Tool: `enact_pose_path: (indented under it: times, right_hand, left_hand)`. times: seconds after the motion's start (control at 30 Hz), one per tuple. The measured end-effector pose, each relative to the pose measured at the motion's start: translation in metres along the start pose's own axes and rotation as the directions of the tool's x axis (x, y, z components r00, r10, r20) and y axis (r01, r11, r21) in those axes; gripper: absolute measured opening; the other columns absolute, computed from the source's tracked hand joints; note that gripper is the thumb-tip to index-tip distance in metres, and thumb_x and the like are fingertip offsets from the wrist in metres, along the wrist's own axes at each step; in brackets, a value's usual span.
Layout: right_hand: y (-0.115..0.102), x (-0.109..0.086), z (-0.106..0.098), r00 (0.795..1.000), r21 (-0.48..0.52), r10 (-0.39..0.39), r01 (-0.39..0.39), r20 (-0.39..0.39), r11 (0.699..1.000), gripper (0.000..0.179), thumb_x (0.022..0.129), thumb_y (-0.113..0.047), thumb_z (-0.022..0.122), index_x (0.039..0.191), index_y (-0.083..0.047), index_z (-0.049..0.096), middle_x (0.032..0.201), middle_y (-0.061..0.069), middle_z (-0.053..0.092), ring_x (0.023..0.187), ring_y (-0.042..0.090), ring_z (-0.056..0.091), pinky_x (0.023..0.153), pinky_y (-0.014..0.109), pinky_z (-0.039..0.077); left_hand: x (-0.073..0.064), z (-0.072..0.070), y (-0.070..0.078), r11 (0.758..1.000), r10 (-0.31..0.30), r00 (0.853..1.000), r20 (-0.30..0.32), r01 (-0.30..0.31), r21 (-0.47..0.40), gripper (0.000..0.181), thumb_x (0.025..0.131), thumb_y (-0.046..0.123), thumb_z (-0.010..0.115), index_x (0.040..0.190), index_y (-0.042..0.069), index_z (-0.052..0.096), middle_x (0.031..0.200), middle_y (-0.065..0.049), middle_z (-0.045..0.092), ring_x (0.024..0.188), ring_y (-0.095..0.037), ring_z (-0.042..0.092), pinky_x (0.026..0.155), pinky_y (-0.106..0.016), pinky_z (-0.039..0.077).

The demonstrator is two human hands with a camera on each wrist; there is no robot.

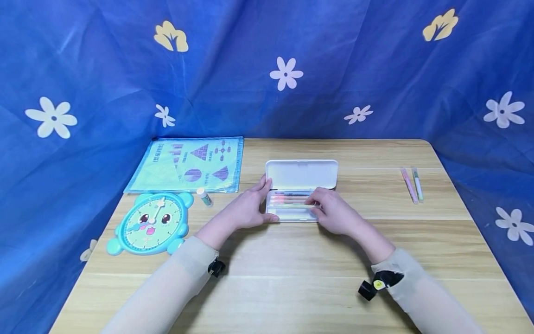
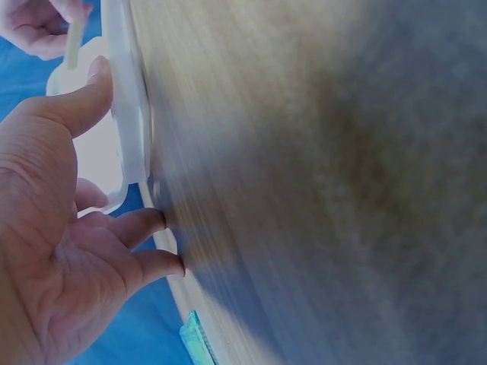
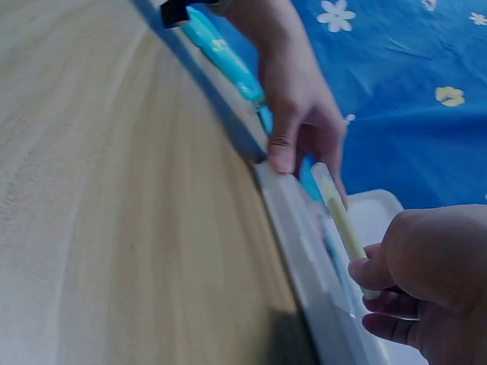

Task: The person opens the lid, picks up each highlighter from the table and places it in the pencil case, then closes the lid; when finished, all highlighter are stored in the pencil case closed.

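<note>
A white pencil case [image 1: 302, 174] stands with its lid raised at the middle of the table. Several pens [image 1: 288, 198] lie side by side inside it. At its left end, my left hand [image 1: 249, 207] steadies the case, thumb at the front corner and fingers reaching toward the hinge side. My right hand [image 1: 335, 214] is over the case's right part. Between its thumb and fingers it pinches a slim pale-yellow pen [image 3: 342, 215], which hangs above the tray in the right wrist view. The right hand hides the right end of the tray.
To the left lie a blue toy clock [image 1: 152, 227], a small glue stick [image 1: 205, 197] and a printed blue-edged pouch [image 1: 187, 162]. A pink marker [image 1: 409, 185] and a green-and-white marker [image 1: 418, 185] lie at the right. A blue flowered cloth [image 1: 317, 106] hangs behind the table.
</note>
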State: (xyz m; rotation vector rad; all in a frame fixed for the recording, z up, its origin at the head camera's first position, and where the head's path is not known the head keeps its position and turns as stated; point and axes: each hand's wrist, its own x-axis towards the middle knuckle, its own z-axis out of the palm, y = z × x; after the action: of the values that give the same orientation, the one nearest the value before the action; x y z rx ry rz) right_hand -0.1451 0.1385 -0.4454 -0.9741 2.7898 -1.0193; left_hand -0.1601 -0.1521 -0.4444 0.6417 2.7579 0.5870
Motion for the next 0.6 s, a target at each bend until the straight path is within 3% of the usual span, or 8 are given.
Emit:
enact_pose_path:
  times: [0.23, 0.6]
  right_hand:
    - [-0.005, 0.007, 0.014, 0.998, -0.026, -0.029, 0.031, 0.062, 0.999, 0.015, 0.094, 0.005, 0.070, 0.107, -0.001, 0.076, 0.098, 0.004, 0.068, 0.092, 0.019, 0.063, 0.085, 0.040, 0.056]
    - [-0.006, 0.006, 0.014, 0.995, -0.021, -0.045, 0.047, 0.094, 0.999, 0.010, 0.097, 0.001, 0.073, 0.103, -0.005, 0.078, 0.097, 0.000, 0.070, 0.092, 0.016, 0.066, 0.084, 0.037, 0.058]
  left_hand:
    - [0.001, 0.000, 0.001, 1.000, -0.006, 1.000, 0.010, 0.006, -0.001, 0.122, 0.084, 0.060, 0.084, 0.169, 0.008, 0.013, 0.173, -0.016, 0.006, 0.151, -0.044, 0.033, 0.124, -0.050, 0.030]
    - [0.001, 0.001, 0.000, 1.000, -0.012, 1.000, 0.009, 0.012, -0.008, 0.122, 0.083, 0.060, 0.085, 0.169, 0.008, 0.014, 0.174, -0.016, 0.006, 0.150, -0.045, 0.035, 0.124, -0.050, 0.031]
